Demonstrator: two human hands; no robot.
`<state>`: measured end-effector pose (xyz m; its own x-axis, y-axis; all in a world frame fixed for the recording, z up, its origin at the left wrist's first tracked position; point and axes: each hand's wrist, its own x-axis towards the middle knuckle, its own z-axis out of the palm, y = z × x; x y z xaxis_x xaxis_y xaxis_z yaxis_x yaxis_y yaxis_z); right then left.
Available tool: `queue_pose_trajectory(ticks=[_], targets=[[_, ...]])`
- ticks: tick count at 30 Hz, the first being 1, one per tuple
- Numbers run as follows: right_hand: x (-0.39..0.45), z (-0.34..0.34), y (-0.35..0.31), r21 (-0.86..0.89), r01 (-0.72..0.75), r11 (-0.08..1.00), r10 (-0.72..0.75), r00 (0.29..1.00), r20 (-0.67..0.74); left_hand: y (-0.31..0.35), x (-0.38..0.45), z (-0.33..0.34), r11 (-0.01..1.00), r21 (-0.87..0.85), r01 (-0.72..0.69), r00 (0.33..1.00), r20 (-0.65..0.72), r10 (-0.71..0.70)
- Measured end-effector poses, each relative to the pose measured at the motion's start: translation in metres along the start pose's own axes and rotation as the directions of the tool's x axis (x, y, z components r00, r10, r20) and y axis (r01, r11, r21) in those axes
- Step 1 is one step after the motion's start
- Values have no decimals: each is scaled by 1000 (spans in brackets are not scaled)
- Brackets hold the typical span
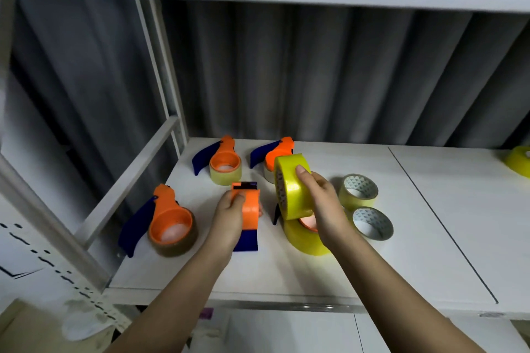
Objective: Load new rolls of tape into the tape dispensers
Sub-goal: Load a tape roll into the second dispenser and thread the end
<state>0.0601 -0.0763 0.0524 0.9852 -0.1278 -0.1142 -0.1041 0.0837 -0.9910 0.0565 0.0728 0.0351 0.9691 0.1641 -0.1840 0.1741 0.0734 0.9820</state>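
Observation:
My left hand (231,209) grips an orange tape dispenser (249,210) with a blue handle, held just above the white shelf (315,275); no roll shows in it. My right hand (318,203) holds a yellow tape roll (288,189) upright on its edge, to the right of that dispenser, thumb on the rim. Under this roll lies another yellow roll (304,241) with an orange dispenser hub in its core.
Three loaded orange-and-blue dispensers sit on the shelf: front left (169,223), back middle (222,162), back right (268,153). Two thin tape rolls (358,190) (372,223) lie right of my hand. A yellow roll (519,160) shows at the far right edge. Grey curtain behind.

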Motion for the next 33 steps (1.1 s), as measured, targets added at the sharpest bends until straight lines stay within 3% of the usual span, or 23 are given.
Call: queue_pose_trajectory(ticks=[3, 7, 13, 18, 25, 28, 33], targets=[[-2, 0, -4, 85, 2, 996, -3, 1000, 11, 12, -2, 0, 995, -41, -92, 996, 8, 93], [-5, 9, -6, 202, 21, 979, -25, 1000, 17, 17, -2, 7, 974, 39, -225, 972, 77, 222], [-3, 18, -5, 299, -71, 951, 60, 997, 46, 20, -4, 17, 929, 113, -352, 925, 195, 327], [-1, 18, 2, 335, -141, 932, 106, 987, 121, 22, -4, 21, 954, 28, -297, 939, 189, 287], [0, 12, 10, 234, -69, 970, 39, 991, 130, 26, -9, 24, 962, -192, -192, 969, 120, 217], [1, 10, 19, 218, -136, 966, 82, 967, 242, 24, -11, 25, 960, -249, -126, 982, 108, 157], [0, 12, 30, 296, -41, 954, -23, 977, 210, 21, -8, 26, 956, -284, -78, 982, 145, 123]])
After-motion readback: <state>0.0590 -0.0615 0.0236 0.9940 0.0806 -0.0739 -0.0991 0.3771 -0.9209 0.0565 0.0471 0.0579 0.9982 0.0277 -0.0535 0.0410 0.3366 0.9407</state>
